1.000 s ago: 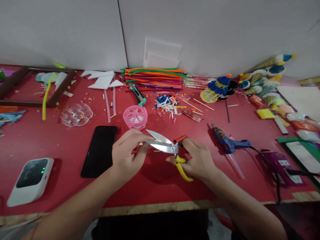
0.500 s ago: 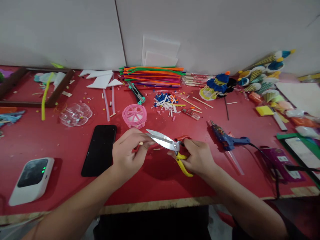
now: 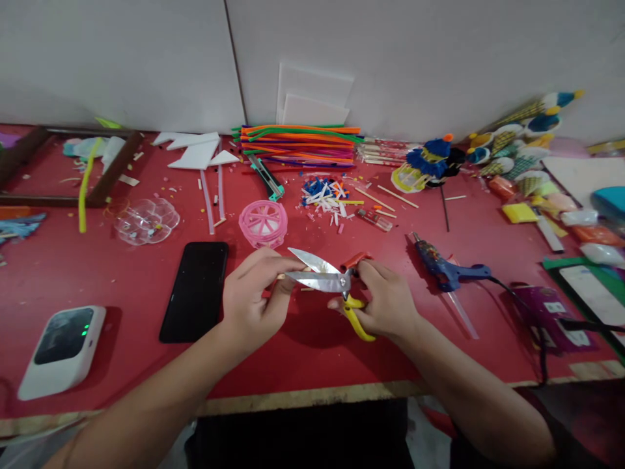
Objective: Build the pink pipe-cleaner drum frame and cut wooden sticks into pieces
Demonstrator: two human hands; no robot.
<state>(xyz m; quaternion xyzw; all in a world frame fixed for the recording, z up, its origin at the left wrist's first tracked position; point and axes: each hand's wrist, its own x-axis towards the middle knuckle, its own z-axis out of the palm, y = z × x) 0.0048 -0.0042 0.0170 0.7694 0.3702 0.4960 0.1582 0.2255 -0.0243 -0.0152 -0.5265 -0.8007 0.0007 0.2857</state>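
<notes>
My right hand [image 3: 392, 301] is wrapped round the handles of a pair of scissors [image 3: 326, 283], one handle yellow and the other red. The blades stand apart and point left toward my left hand [image 3: 254, 293]. That hand is closed in a pinch on a small pale stick [image 3: 281, 277], of which only a tip shows beside the lower blade. Just beyond the left fingers sits a pink, wheel-shaped piece [image 3: 263, 223] on the red table [image 3: 322, 352].
A black phone [image 3: 195, 293] lies left of my left hand. The glue gun [image 3: 442, 264] and its cord are on the right. Behind are a scrap pile [image 3: 326, 197], a box cutter [image 3: 266, 176] and pipe cleaners [image 3: 300, 144]. A white device [image 3: 63, 352] lies near left.
The scissor blades have spread wider, and the lower blade has come beside the left fingertips. A blue object has appeared at the right edge.
</notes>
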